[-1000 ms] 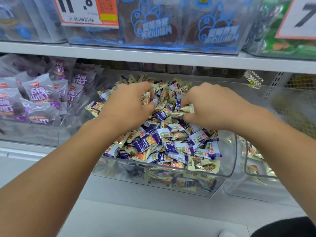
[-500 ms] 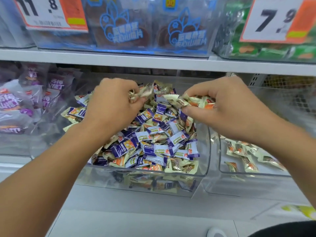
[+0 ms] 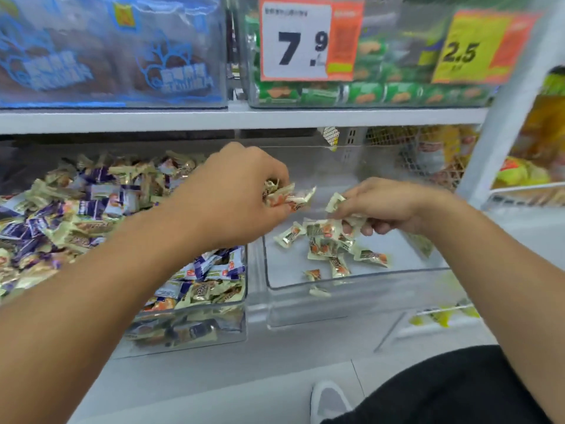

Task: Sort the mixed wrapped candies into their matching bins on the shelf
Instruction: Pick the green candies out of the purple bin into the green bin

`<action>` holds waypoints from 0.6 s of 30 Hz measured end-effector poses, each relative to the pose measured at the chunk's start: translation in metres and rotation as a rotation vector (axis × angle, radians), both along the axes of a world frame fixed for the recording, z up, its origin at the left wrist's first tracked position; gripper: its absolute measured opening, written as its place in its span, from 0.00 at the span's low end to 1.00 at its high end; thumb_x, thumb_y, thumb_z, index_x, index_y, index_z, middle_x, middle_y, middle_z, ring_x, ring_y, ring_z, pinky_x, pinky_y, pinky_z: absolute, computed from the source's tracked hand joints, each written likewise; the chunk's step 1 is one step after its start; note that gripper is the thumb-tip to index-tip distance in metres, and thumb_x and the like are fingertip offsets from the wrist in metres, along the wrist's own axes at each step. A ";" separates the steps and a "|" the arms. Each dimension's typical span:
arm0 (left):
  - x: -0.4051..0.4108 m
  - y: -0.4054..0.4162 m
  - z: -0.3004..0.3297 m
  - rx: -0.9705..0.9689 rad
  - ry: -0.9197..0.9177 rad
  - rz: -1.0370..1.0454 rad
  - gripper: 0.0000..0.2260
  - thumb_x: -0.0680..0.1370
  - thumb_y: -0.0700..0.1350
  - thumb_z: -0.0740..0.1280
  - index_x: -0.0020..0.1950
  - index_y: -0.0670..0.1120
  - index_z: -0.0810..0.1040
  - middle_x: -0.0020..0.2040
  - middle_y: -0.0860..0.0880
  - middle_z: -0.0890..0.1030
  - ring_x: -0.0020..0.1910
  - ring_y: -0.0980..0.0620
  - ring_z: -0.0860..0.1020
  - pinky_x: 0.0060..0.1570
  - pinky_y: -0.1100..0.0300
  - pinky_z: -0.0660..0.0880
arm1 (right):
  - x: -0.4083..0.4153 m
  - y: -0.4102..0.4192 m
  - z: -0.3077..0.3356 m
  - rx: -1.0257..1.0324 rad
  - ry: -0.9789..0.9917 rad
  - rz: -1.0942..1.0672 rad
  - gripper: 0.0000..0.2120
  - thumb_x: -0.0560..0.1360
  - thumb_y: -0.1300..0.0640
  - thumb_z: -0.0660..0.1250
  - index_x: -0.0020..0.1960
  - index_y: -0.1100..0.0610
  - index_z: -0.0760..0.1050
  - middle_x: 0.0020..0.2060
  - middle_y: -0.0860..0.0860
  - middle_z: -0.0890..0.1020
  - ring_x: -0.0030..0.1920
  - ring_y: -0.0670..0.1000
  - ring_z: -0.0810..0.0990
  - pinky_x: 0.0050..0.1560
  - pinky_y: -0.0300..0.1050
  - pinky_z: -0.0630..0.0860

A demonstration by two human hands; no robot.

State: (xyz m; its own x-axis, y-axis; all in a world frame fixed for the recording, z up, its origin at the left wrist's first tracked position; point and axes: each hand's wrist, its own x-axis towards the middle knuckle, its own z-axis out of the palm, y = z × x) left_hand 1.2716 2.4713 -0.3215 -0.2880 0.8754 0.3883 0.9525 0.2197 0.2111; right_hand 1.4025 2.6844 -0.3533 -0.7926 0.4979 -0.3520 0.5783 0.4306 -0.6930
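Cream-and-orange wrapped candies (image 3: 287, 195), pinched in your left hand (image 3: 241, 191) and right hand (image 3: 382, 206), have moved from the mixed bin (image 3: 214, 301) to over the clear right-hand bin (image 3: 360, 280), ready to drop.

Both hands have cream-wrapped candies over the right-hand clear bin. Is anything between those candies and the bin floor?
Nothing visible. The left hand grips its candies above the clear bin, the right hand holds cream candies lower inside it. The bin is open-topped; below lie only a few matching candies.

Upper shelf: blue snack packs (image 3: 110, 56), green biscuit packs (image 3: 367, 93), 7.9 price tag (image 3: 295, 39).
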 end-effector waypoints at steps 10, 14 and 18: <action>0.006 0.068 -0.016 -0.302 -0.170 -0.044 0.21 0.72 0.52 0.76 0.63 0.51 0.76 0.55 0.51 0.79 0.54 0.51 0.76 0.54 0.56 0.73 | 0.009 0.018 -0.006 -0.140 0.089 -0.255 0.20 0.77 0.43 0.68 0.55 0.60 0.81 0.45 0.55 0.83 0.28 0.47 0.78 0.22 0.36 0.61; 0.003 0.047 -0.011 -0.208 -0.204 -0.111 0.19 0.77 0.52 0.71 0.67 0.54 0.75 0.62 0.55 0.79 0.60 0.56 0.76 0.61 0.55 0.74 | 0.007 0.015 -0.004 -0.072 0.104 -0.205 0.20 0.78 0.42 0.67 0.59 0.56 0.80 0.53 0.51 0.83 0.45 0.50 0.84 0.41 0.43 0.82; -0.009 -0.013 0.001 0.112 -0.250 -0.080 0.06 0.77 0.49 0.71 0.54 0.55 0.82 0.47 0.61 0.82 0.48 0.65 0.79 0.49 0.64 0.77 | 0.001 -0.012 0.013 0.324 0.123 -0.041 0.14 0.77 0.45 0.69 0.55 0.54 0.82 0.52 0.50 0.83 0.50 0.49 0.81 0.54 0.49 0.80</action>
State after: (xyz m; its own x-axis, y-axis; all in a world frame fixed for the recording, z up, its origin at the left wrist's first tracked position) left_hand 1.2630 2.4578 -0.3206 -0.3183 0.8551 0.4092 0.8812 0.1078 0.4602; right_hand 1.4032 2.6728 -0.3403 -0.7965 0.6001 -0.0738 0.5200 0.6177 -0.5900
